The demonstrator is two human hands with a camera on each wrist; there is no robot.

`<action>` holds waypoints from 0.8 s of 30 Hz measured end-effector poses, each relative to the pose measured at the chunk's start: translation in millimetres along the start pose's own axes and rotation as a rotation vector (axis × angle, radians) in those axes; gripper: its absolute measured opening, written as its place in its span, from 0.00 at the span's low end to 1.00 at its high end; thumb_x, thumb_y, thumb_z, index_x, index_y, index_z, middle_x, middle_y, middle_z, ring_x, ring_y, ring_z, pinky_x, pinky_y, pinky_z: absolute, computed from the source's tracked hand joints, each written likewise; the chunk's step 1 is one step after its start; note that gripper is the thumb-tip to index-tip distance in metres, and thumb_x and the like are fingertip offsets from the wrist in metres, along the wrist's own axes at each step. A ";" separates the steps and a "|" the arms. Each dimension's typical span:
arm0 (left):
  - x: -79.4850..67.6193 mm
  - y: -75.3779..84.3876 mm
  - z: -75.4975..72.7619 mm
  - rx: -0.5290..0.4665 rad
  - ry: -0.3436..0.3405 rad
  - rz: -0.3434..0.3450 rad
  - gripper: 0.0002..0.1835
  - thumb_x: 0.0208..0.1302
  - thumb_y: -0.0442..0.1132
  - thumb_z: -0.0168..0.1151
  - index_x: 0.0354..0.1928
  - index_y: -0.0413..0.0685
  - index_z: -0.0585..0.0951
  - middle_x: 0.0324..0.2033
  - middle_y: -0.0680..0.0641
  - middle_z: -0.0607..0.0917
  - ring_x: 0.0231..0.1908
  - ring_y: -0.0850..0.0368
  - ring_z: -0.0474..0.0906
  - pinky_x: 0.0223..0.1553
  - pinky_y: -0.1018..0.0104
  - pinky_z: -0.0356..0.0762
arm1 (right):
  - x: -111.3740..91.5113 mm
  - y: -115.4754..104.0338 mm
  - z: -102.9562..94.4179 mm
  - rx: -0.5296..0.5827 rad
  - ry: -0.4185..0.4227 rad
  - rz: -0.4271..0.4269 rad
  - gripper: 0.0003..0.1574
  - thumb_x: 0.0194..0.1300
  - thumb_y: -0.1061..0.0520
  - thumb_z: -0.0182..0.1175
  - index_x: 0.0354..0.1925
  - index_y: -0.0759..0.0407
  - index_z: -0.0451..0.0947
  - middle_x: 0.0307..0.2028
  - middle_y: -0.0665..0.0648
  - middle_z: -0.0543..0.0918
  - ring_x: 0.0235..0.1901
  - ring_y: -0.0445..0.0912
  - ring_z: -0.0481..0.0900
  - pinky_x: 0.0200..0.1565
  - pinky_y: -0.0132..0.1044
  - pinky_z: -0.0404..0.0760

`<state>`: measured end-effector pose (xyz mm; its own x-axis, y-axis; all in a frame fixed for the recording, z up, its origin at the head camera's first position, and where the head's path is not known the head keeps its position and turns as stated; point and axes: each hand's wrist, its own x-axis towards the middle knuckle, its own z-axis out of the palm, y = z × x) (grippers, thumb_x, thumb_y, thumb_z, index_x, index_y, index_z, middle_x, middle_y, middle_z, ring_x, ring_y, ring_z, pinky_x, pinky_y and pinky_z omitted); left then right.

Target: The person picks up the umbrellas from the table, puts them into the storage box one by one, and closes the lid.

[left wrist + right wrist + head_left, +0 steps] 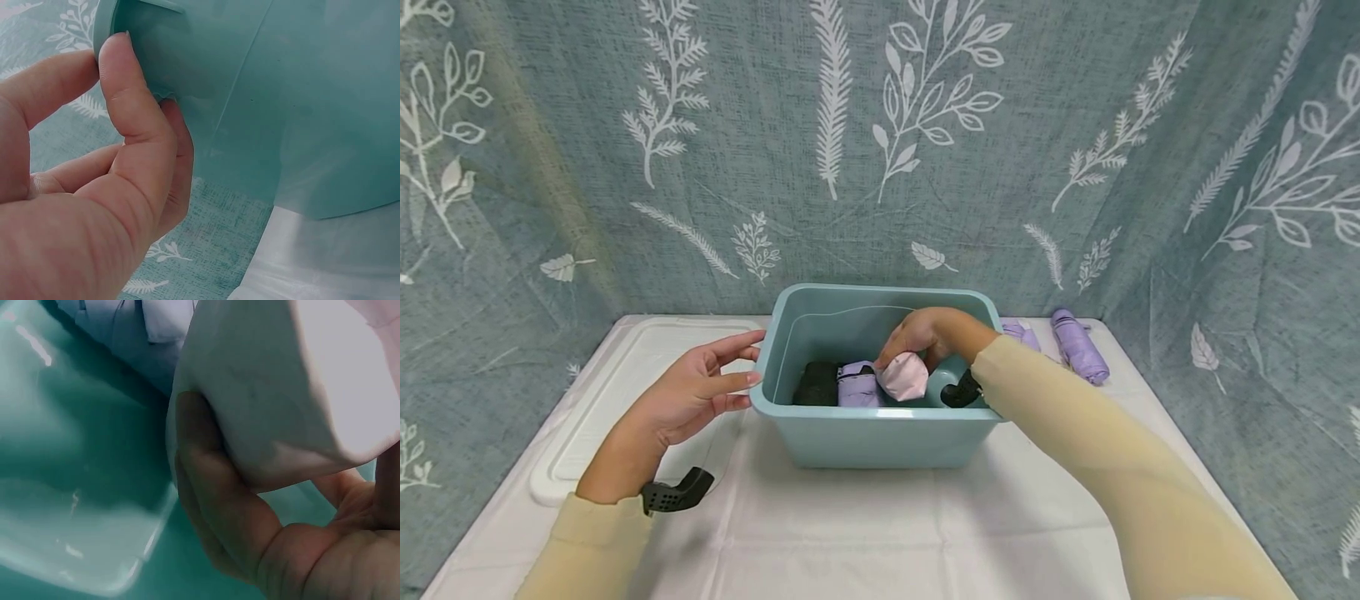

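Observation:
A teal storage bin [880, 439] stands on the white-covered table. Inside it, my right hand [921, 332] grips a pink folded umbrella [904, 377]; the right wrist view shows curled fingers [219, 475] against its pale, rounded end [262, 400]. Left of that, a purple folded umbrella [857, 390] and a black folded bundle [817, 385] lie side by side on the bin's floor. My left hand [703, 387] touches the bin's left rim with spread fingertips. In the left wrist view, fingers [122, 81] rest at the rim and against the outer wall [250, 112].
A white lid [625, 400] lies flat left of the bin. Right of it, a purple folded umbrella [1078, 346] rests near the table's far edge, and another purple item [1021, 333] is partly hidden by my right arm. A patterned curtain [760, 167] hangs close behind.

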<state>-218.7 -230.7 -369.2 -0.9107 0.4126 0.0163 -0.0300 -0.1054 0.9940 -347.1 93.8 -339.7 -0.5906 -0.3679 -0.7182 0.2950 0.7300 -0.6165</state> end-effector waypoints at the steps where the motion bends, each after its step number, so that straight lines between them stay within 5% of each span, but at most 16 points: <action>1: 0.1 0.1 0.1 0.001 -0.001 0.000 0.39 0.72 0.27 0.59 0.80 0.36 0.53 0.53 0.49 0.75 0.36 0.63 0.86 0.38 0.69 0.86 | 0.2 0.3 -0.4 -0.009 -0.003 0.001 0.21 0.68 0.56 0.68 0.58 0.60 0.83 0.50 0.54 0.83 0.44 0.44 0.80 0.54 0.45 0.84; 9: 0.7 -0.8 0.4 0.000 -0.003 0.003 0.39 0.72 0.26 0.59 0.80 0.36 0.54 0.52 0.49 0.76 0.37 0.63 0.85 0.38 0.70 0.86 | 1.9 3.6 -3.7 -0.071 -0.123 0.008 0.23 0.74 0.61 0.59 0.65 0.64 0.77 0.57 0.55 0.83 0.56 0.46 0.77 0.67 0.52 0.75; 15: 2.1 -1.0 0.9 0.001 0.004 0.000 0.39 0.72 0.26 0.59 0.80 0.36 0.54 0.51 0.49 0.76 0.37 0.63 0.85 0.38 0.70 0.86 | 4.3 6.4 -1.7 -0.107 -0.110 0.031 0.28 0.71 0.63 0.63 0.68 0.60 0.74 0.71 0.58 0.73 0.68 0.50 0.72 0.69 0.53 0.73; 24: 0.6 -0.9 -0.1 0.001 0.014 -0.010 0.39 0.72 0.27 0.59 0.80 0.38 0.55 0.52 0.49 0.75 0.38 0.62 0.85 0.38 0.69 0.86 | 8.4 9.0 0.9 -0.107 -0.115 0.063 0.33 0.67 0.67 0.66 0.69 0.57 0.75 0.74 0.59 0.68 0.69 0.53 0.71 0.68 0.51 0.74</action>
<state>-219.3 -230.4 -370.1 -0.9159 0.4013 0.0048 -0.0387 -0.1002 0.9942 -348.7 96.8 -351.6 -0.4821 -0.3780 -0.7904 0.2435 0.8088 -0.5353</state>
